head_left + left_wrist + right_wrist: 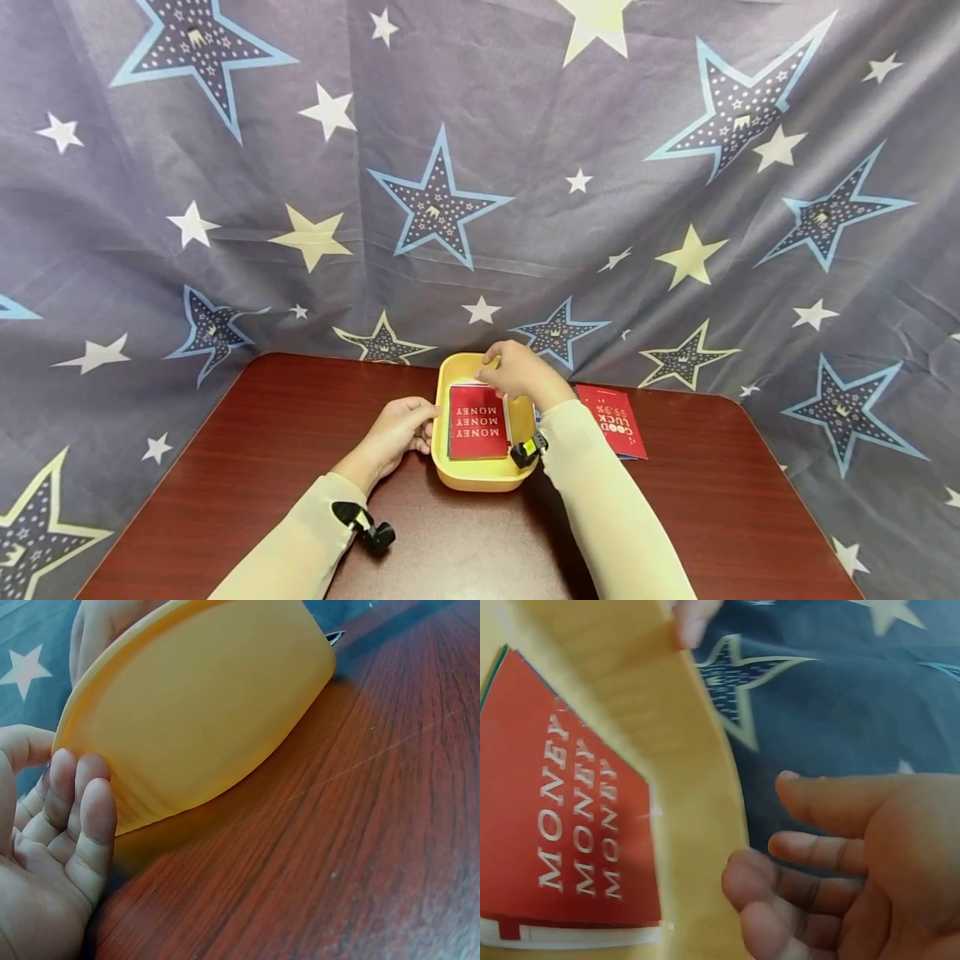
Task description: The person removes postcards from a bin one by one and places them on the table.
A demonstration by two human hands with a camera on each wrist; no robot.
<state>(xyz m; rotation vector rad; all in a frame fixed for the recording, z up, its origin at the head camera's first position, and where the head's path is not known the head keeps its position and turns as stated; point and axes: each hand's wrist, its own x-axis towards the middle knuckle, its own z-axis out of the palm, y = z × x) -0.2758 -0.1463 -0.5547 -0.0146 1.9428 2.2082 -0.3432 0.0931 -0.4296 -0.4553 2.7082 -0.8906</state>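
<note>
As the left forearm slants up from the bottom left of the head view, its pale sleeve (pixel 288 542) ends at a left hand (pixel 397 429) left of the frame's lower middle. That hand pinches the left rim of a yellow tray (pixel 480 481): one digit reaches over the edge, and the other fingers are bent against the outer wall, as the lower left of the left wrist view shows.

The right forearm rises from the bottom right, leaning inward, its wrist bent so that the right hand (pixel 521 372) hangs over the tray's upper right corner, fingers pointing left. They are loosely curled and partly spread, with nothing seen in their grasp; in the right wrist view the middle fingertips overlap the tray's rim, though whether they touch it I cannot tell.

The tray sits low in the middle of the frame on a reddish wooden table (pixel 465 550). Inside it lies a red card (pixel 477 425) printed MONEY three times, on top of other pieces. Right of the tray, partly behind the right forearm, lies a GOOD LUCK card (pixel 613 423).
</note>
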